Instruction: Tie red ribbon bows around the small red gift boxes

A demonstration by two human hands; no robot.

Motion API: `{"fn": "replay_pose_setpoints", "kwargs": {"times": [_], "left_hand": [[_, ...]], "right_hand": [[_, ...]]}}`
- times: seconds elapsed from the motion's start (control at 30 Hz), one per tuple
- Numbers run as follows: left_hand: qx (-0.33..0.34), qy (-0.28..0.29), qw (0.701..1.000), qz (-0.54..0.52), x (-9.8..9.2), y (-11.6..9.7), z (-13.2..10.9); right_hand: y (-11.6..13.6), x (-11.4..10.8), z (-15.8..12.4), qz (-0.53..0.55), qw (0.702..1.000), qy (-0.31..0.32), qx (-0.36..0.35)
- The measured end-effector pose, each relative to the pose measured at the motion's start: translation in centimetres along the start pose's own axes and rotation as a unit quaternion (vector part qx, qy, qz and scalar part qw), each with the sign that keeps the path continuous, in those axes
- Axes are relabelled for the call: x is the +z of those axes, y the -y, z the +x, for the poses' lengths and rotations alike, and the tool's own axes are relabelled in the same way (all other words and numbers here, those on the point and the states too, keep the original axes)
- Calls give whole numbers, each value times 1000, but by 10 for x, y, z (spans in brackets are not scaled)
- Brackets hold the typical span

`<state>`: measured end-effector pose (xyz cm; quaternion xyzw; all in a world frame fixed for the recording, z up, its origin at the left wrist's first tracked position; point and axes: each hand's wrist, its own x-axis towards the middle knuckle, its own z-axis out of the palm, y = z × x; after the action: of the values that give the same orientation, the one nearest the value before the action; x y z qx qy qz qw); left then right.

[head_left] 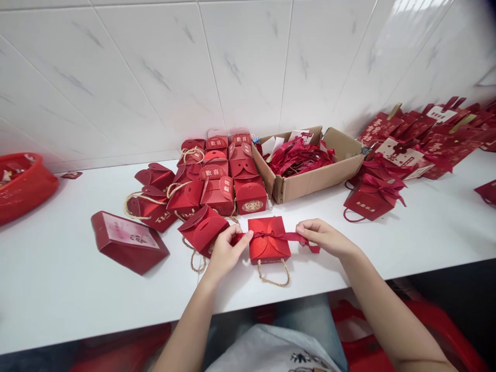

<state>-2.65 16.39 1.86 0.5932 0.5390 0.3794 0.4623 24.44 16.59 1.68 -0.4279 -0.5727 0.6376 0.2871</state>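
A small red gift box (pixel 268 244) with a rope handle lies on the white counter (pixel 58 279) in front of me. A red ribbon (pixel 284 236) crosses its top. My left hand (pixel 225 251) pinches the ribbon's left end beside the box. My right hand (pixel 324 236) pinches the ribbon's right end, just right of the box. Both hands are closed on the ribbon, which is stretched between them.
A cluster of closed red gift boxes (pixel 217 181) stands behind the box. A cardboard carton (pixel 310 178) holds red ribbons. More red boxes and tags (pixel 411 144) pile at the right. A red basket (pixel 21 186) sits far left, a flat red box (pixel 127 242) near it.
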Motion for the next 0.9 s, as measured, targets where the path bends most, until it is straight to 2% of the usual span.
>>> {"fn": "replay_pose_setpoints", "kwargs": {"times": [0.13, 0.27, 0.4, 0.53, 0.6, 0.7, 0.83, 0.9], "left_hand": [[17, 2, 999, 35, 4, -1, 1], [25, 9, 998, 55, 5, -1, 1], [52, 4, 995, 84, 2, -7, 0], [147, -62, 977, 140, 4, -24, -1], [182, -53, 971, 147, 9, -36, 0], [201, -32, 970, 136, 21, -49, 5], [217, -71, 963, 145, 33, -56, 11], [227, -78, 963, 125, 34, -57, 12]], "right_hand": [[5, 5, -2, 89, 993, 12, -80], [15, 22, 4, 102, 983, -50, -143], [21, 40, 12, 102, 988, -83, -87], [23, 52, 17, 93, 985, -134, -58], [25, 56, 18, 88, 983, -151, -62], [26, 59, 18, 83, 981, -158, -77], [27, 60, 17, 92, 978, -172, -76], [28, 58, 15, 68, 985, -149, -55]]}}
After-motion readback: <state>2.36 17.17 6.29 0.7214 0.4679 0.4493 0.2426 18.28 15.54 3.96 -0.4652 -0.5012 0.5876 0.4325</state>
